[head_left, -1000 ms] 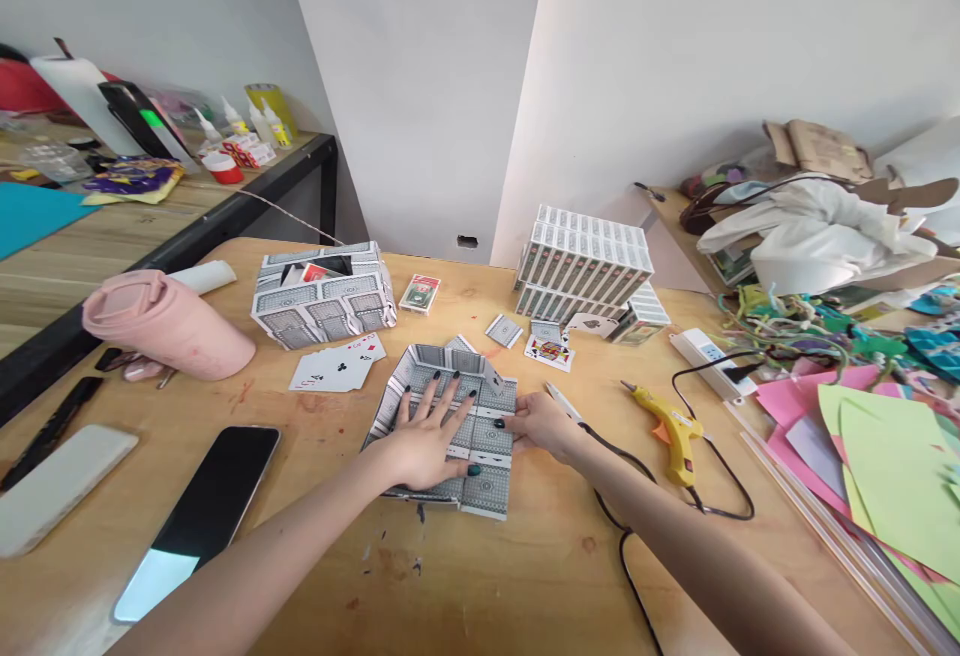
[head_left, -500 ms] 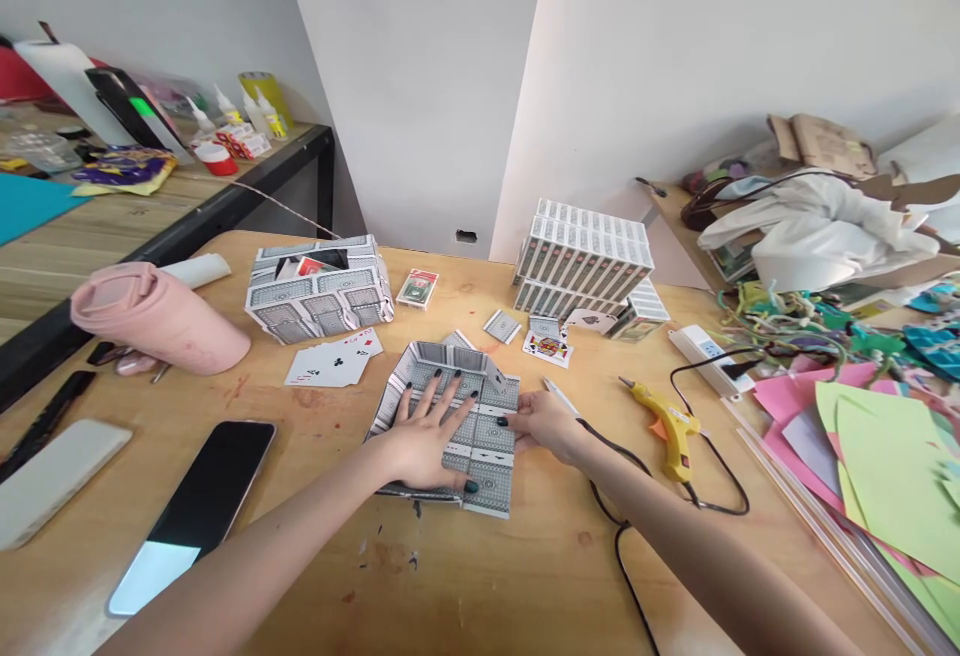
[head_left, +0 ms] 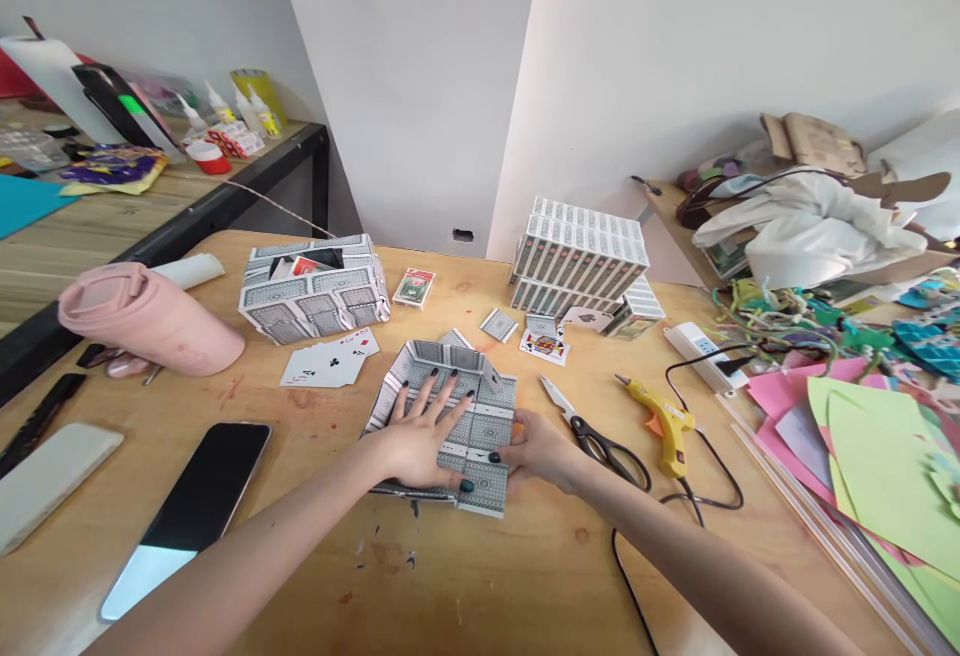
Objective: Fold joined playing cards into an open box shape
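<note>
Phone (head_left: 206,486) lies at lower left of the frame. Just below centre, the card tray (head_left: 491,426) sits on the desk (head_left: 450,586); the left hand (head_left: 416,446) rests palm down inside, grip spread apart. The right hand (head_left: 544,451) has its grip pinched on the tray's right edge. Scissors (head_left: 566,412) and glue gun (head_left: 664,421) lie right of centre.

craft workshop: glue gun (head_left: 673,434), scissors (head_left: 577,423)

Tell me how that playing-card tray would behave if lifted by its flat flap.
The tray is probably light for its size, being faced with thin cards. The flap, which the right hand holds by its edge, may flex along the seams between cards. The back wall stands with no hand on it, so is likely stiffer.
</note>
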`<state>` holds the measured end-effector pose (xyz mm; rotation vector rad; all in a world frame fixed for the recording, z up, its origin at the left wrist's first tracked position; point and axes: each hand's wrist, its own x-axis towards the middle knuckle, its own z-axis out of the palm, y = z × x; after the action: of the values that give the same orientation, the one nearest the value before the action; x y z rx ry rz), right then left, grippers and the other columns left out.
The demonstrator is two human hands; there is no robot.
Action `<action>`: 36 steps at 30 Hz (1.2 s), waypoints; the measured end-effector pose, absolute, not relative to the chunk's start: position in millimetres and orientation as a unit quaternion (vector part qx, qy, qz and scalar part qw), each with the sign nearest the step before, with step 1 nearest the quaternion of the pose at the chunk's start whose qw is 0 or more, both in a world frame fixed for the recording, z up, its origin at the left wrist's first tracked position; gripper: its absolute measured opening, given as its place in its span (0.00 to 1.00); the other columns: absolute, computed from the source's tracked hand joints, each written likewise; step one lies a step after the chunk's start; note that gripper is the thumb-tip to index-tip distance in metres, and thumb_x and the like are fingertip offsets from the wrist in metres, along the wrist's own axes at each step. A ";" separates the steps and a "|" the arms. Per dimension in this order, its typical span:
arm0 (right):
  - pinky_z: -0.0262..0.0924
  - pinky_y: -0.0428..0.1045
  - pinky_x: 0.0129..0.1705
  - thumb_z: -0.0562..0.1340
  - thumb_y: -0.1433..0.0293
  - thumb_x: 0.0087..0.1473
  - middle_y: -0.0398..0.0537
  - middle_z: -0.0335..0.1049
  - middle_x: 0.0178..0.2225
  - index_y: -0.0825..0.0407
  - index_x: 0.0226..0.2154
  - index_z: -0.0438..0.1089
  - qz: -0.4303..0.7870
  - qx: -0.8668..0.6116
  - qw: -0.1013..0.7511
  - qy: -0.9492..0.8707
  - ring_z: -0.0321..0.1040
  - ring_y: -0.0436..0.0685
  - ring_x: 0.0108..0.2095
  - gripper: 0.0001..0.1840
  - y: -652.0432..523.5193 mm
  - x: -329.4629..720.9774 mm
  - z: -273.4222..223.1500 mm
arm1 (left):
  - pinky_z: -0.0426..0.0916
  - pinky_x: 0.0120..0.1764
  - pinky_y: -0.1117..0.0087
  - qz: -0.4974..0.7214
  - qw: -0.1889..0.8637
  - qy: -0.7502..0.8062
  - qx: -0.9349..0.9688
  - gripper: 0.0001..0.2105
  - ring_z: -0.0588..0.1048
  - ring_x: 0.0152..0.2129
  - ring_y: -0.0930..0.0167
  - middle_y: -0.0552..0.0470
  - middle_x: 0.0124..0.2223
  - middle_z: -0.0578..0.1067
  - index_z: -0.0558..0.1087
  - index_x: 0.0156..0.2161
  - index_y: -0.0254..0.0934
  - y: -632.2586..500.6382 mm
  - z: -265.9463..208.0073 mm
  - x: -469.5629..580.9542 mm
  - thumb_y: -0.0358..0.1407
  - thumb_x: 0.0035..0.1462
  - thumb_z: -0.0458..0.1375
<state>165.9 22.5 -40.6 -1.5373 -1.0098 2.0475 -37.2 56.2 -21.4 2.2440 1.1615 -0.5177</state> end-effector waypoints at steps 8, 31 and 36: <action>0.71 0.51 0.28 0.67 0.73 0.38 0.44 0.75 0.23 0.55 0.45 0.56 0.724 -0.547 0.192 -0.374 0.75 0.58 0.26 0.30 25.9 169.1 -40.4 | 0.28 0.56 0.42 -0.185 0.280 0.441 0.832 0.51 0.26 0.60 0.52 0.48 0.65 0.25 0.35 0.64 0.44 56.0 -20.9 -38.8 0.64 0.40 0.50; 0.61 0.50 0.34 0.41 0.66 0.62 0.58 0.73 0.36 0.54 0.45 0.57 0.280 -0.799 0.132 -0.516 0.73 0.61 0.38 0.16 47.4 104.3 -43.6 | 0.33 0.54 0.37 -0.187 0.245 0.495 0.812 0.50 0.24 0.59 0.49 0.42 0.65 0.25 0.36 0.64 0.38 59.9 -18.8 -35.7 0.56 0.43 0.56; 0.62 0.52 0.32 0.40 0.63 0.63 0.58 0.74 0.31 0.55 0.41 0.60 0.217 -0.818 0.060 -0.529 0.74 0.63 0.34 0.19 56.5 101.3 -44.2 | 0.31 0.54 0.38 -0.184 0.265 0.499 0.804 0.48 0.24 0.59 0.49 0.44 0.65 0.24 0.34 0.64 0.40 63.0 -22.8 -39.9 0.60 0.45 0.50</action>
<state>101.3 56.5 -44.2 -2.4758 -1.6014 0.6559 -39.9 63.0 -22.8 2.1736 1.3483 -0.4965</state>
